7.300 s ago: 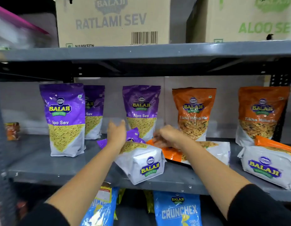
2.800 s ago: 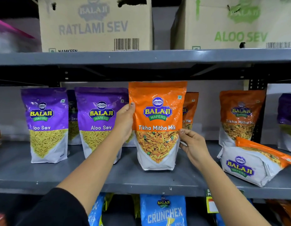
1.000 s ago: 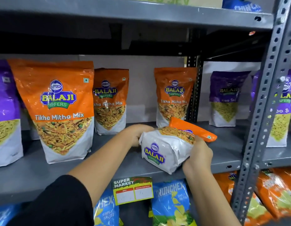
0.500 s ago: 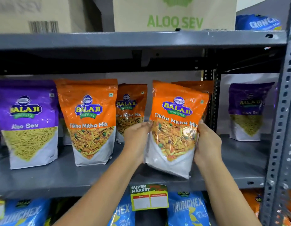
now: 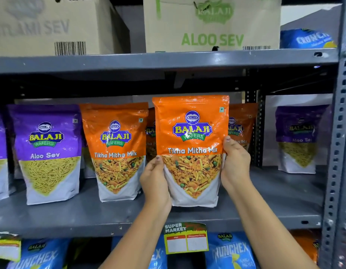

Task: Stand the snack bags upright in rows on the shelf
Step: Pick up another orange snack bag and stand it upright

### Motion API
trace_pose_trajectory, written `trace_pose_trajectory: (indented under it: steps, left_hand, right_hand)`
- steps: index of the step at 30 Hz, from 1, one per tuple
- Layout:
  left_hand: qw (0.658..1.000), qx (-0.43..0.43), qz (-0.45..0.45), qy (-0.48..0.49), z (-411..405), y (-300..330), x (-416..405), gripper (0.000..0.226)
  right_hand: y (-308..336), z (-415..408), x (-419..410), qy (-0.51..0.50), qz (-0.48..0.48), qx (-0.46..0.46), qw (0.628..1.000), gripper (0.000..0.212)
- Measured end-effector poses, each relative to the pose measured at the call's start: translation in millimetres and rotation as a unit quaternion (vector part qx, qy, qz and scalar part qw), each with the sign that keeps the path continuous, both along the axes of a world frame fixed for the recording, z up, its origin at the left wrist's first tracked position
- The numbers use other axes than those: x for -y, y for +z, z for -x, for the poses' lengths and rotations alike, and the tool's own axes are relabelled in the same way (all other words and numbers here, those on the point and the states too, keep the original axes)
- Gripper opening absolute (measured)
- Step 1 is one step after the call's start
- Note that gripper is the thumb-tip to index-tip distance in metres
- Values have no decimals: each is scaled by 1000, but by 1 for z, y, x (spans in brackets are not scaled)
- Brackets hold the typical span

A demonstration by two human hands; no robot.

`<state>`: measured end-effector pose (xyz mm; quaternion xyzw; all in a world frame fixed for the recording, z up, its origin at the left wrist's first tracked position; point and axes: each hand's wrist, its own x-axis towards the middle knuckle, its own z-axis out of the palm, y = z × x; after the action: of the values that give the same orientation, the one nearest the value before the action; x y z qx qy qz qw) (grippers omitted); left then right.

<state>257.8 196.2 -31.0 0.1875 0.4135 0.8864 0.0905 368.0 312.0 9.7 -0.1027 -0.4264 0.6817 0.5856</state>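
Observation:
An orange Tikha Mitha Mix bag [image 5: 191, 133] stands upright on the grey shelf [image 5: 275, 200], its base touching the board near the front. My left hand [image 5: 154, 181] grips its left edge and my right hand [image 5: 235, 164] grips its right edge. To its left a second orange bag [image 5: 116, 150] stands upright, then a purple Aloo Sev bag [image 5: 48, 152]. Two more orange bags stand behind in a back row, partly hidden: one [image 5: 150, 134] between the front bags, one [image 5: 240, 125] at the right.
A perforated grey upright [image 5: 337, 152] bounds the shelf at the right, with another purple bag [image 5: 298, 138] in the bay beyond it. Cardboard cartons [image 5: 211, 24] sit on the shelf above. Blue Crunchex bags [image 5: 230, 251] and a price tag [image 5: 185, 237] are below.
The orange bag in my hands was tilted half a second ago and now stands straight with its base on the shelf. Earlier it lay on its side at the right.

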Motion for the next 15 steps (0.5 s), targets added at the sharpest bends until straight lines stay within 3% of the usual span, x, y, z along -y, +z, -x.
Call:
trace_pose_trajectory:
  steps: [8, 15]
  left_hand:
    - [998, 23, 26, -56, 9, 5, -17, 15]
    - [996, 36, 47, -73, 14, 11, -57, 14]
  right_hand:
    - [6, 1, -28, 22, -2, 31, 999, 23]
    - [11, 8, -64, -32, -15, 75, 997, 29]
